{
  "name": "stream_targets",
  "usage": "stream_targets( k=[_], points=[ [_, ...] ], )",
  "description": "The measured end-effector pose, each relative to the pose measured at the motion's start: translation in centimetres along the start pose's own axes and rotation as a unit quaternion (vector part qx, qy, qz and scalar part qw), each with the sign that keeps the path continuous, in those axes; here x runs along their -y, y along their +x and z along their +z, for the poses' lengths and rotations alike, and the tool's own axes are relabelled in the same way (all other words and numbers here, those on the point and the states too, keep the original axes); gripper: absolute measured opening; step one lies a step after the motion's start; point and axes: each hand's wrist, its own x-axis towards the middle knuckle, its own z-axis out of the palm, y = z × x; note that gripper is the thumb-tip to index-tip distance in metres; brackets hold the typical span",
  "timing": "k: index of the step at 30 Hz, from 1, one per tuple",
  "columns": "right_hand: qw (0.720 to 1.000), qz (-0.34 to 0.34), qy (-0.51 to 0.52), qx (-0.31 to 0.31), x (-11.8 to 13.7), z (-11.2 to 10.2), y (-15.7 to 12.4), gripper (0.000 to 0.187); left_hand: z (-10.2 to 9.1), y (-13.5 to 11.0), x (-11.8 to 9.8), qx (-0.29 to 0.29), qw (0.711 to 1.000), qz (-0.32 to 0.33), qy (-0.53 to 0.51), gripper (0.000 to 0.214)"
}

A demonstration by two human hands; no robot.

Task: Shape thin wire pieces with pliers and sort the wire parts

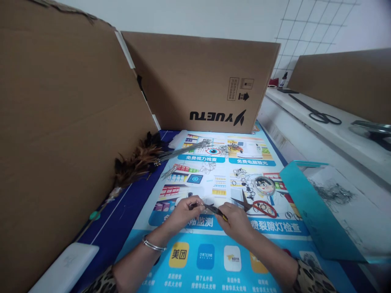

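the left hand [186,211] pinches a tiny bit [200,203], too small to make out, low on the poster [210,260] that covers the desk. the right hand [236,221] is closed round the pliers [215,210], whose tip meets the left fingertips. just right of it lie red scissors [259,206], with a round tin [264,185] and loose rings [241,175] behind. farther left are feathers [137,160] and a bundle of wires [191,147]. a teal box [317,219] stands to the right, and a cardboard box [201,81] walls off the back.
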Motion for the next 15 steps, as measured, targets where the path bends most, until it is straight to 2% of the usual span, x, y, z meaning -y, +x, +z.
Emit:
stream_targets(
  k=[10, 13, 15],
  points=[
    [1.000, 0.011, 0.022, -0.005, -0.16, 0.01, 0.14, 0.014, 0.01, -0.15, 0.27, 0.004, 0.999, -0.006, -0.046, 0.018],
    [1.000, 0.007, 0.012, -0.019, -0.37, -0.03, 0.16, 0.012, 0.04, -0.30, -0.02, -0.009, 1.000, 0.024, -0.006, 0.018],
    [0.999, 0.007, 0.006, -0.031, -0.49, -0.06, 0.19, 0.011, 0.05, -0.41, -0.40, -0.023, 0.996, 0.068, 0.057, 0.016]
  ],
)
